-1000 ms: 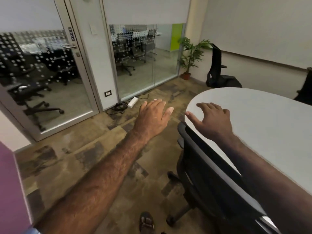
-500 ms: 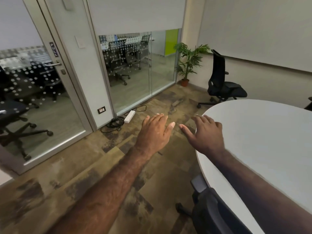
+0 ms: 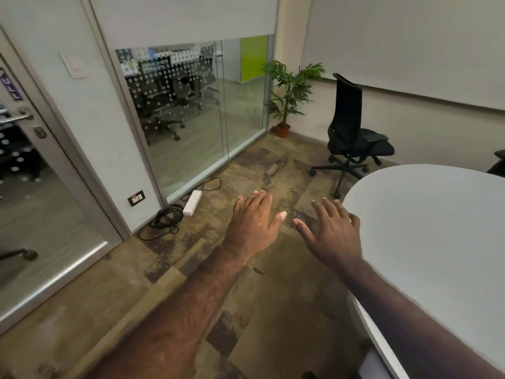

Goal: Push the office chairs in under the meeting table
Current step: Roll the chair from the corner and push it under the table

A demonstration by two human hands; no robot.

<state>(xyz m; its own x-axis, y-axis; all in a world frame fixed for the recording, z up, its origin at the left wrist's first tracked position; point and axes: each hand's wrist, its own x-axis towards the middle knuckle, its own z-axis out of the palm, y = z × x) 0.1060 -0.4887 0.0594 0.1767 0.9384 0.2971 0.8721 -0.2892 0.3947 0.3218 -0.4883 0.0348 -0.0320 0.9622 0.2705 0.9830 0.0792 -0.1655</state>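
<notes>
A black office chair (image 3: 352, 132) stands away from the table near the far wall, its seat turned to the right. The white oval meeting table (image 3: 437, 228) fills the right side. My left hand (image 3: 254, 222) and my right hand (image 3: 330, 228) are stretched out in front of me over the carpet, palms down, fingers spread, holding nothing. Both hands are well short of the chair. At the right edge a dark piece of another chair (image 3: 498, 162) shows behind the table.
A potted plant (image 3: 287, 97) stands in the far corner by the glass wall (image 3: 191, 105). A white power strip (image 3: 192, 202) with a coil of black cable (image 3: 164, 221) lies on the carpet by the wall. A glass door (image 3: 32, 187) is at the left.
The view has swung up and forward; the chair that was under my right hand has dropped out of sight. Both hands stay open, and the far black chair is now fully visible.
</notes>
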